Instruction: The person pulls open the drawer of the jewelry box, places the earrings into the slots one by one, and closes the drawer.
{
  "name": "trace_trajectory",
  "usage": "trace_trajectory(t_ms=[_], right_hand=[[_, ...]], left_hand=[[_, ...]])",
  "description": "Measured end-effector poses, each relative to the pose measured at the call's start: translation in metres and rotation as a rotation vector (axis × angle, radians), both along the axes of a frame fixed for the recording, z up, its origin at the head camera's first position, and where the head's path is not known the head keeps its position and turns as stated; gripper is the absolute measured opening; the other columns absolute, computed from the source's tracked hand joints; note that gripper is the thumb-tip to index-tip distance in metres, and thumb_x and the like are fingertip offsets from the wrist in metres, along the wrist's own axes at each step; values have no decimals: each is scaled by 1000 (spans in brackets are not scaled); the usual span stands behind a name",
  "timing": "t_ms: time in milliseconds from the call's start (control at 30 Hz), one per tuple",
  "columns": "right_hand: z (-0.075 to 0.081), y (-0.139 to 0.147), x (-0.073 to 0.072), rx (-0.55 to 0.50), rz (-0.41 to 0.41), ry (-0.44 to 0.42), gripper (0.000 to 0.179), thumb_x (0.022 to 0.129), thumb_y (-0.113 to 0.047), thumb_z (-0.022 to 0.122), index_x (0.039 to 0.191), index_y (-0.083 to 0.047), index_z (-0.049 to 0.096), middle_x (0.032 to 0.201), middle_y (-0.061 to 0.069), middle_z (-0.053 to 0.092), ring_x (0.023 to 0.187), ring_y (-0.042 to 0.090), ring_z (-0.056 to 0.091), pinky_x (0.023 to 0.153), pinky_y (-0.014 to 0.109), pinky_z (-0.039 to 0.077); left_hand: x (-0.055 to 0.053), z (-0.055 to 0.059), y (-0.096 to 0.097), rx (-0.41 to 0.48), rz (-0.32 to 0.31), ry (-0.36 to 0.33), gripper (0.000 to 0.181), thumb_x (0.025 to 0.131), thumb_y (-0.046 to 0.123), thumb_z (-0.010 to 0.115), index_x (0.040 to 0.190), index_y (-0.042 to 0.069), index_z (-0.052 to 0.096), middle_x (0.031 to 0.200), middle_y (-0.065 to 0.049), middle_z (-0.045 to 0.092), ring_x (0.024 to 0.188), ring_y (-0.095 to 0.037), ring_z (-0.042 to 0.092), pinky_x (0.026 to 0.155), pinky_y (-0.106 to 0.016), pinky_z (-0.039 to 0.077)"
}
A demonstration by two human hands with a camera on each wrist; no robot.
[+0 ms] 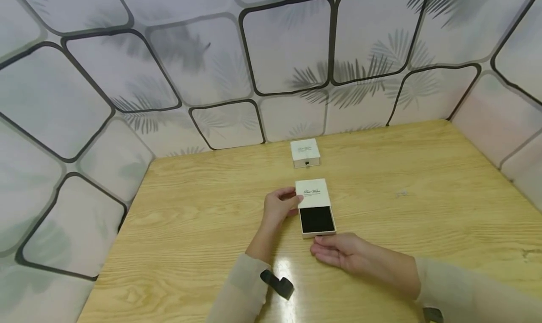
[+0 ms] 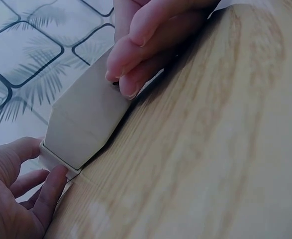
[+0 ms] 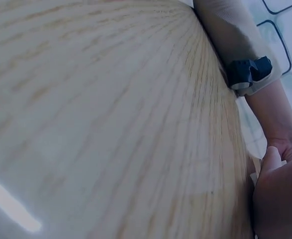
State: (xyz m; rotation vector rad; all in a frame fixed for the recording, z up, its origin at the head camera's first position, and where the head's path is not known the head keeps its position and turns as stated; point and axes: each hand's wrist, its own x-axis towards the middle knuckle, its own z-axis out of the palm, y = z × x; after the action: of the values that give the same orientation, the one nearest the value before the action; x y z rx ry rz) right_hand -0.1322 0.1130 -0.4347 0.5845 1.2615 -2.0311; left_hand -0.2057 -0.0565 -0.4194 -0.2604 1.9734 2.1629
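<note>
A white drawer-style gift box (image 1: 312, 193) with dark lettering lies on the table, its drawer slid out toward me. Black padding (image 1: 316, 219) lines the exposed part of the drawer. My left hand (image 1: 279, 209) grips the sleeve from the left, thumb on the top edge; its fingers hold the sleeve's end in the left wrist view. At the drawer's front, my right hand (image 1: 345, 253) pinches close at the small dark pull tab (image 2: 115, 83), which its fingers mostly cover. In the right wrist view the box is almost wholly hidden behind the right hand (image 3: 280, 196).
Behind the held box stands a second white gift box (image 1: 305, 152), closed, with a small black tab in front. The wooden table (image 1: 190, 247) meets a patterned backdrop (image 1: 292, 50) at the back and sides. Dark straps (image 1: 277, 284) cross the sleeves.
</note>
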Motion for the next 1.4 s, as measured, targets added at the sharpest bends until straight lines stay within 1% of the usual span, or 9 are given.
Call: trace_trajectory(t_ms=[267, 500, 600, 700, 867, 933, 1100, 1233, 1400], right_hand=[[-1, 1, 3, 6, 15, 10, 7, 90, 1, 59, 96, 4, 62, 83, 14, 71, 81, 21, 69, 84, 35, 57], [-1, 2, 5, 1, 20, 15, 8, 90, 1, 60, 97, 5, 60, 83, 14, 71, 81, 21, 69, 83, 34, 57], [-2, 1, 5, 7, 14, 14, 11, 90, 1, 59, 100, 6, 59, 84, 15, 71, 82, 21, 69, 85, 35, 56], [-2, 0, 5, 4, -9, 7, 13, 91, 1, 58, 102, 8, 59, 85, 16, 71, 83, 23, 69, 87, 37, 56], [-1, -1, 7, -14, -48, -9, 15, 91, 3, 56, 105, 9, 55, 84, 17, 70, 83, 23, 69, 88, 36, 55], [0, -2, 7, -9, -60, -13, 16, 91, 4, 56, 106, 9, 54, 83, 18, 69, 82, 23, 69, 87, 36, 55], [2, 0, 8, -32, -38, -13, 16, 91, 3, 57, 106, 10, 55, 84, 17, 70, 83, 24, 69, 88, 37, 55], [2, 1, 7, -43, -20, -13, 15, 91, 2, 57, 104, 9, 57, 85, 17, 70, 84, 24, 69, 89, 37, 54], [3, 2, 5, -41, -17, -29, 12, 91, 1, 58, 101, 8, 60, 87, 18, 70, 86, 25, 69, 91, 38, 53]], left_hand=[[-1, -1, 0, -3, 1, -1, 39, 81, -3, 69, 117, -12, 59, 109, -23, 63, 76, -12, 63, 69, -33, 60], [-14, -25, -2, -19, -3, -12, 40, 80, 0, 72, 117, -9, 60, 108, -20, 63, 77, -13, 62, 68, -32, 60], [-16, -29, -2, -29, 8, -12, 39, 80, 1, 73, 116, -7, 61, 106, -17, 63, 77, -13, 62, 68, -31, 60], [-16, -31, -1, -31, 18, -9, 37, 80, 2, 73, 115, -6, 62, 102, -15, 63, 77, -14, 62, 67, -29, 60], [-4, -8, 2, -52, 11, -2, 35, 81, 0, 70, 114, -9, 61, 99, -14, 63, 74, -12, 61, 67, -30, 60], [-3, -6, 3, -57, 11, -11, 35, 82, -1, 70, 114, -10, 61, 98, -13, 64, 73, -11, 60, 67, -30, 60], [-13, -25, 4, -29, 33, -17, 35, 81, 1, 72, 114, -7, 63, 96, -10, 63, 73, -11, 60, 65, -29, 60], [-12, -27, 5, -18, 53, 0, 35, 80, 2, 73, 113, -7, 64, 96, -10, 64, 73, -11, 61, 64, -28, 60], [-10, -28, 7, -39, 83, 17, 32, 79, 1, 73, 109, -7, 65, 90, -9, 63, 72, -11, 60, 61, -25, 59]])
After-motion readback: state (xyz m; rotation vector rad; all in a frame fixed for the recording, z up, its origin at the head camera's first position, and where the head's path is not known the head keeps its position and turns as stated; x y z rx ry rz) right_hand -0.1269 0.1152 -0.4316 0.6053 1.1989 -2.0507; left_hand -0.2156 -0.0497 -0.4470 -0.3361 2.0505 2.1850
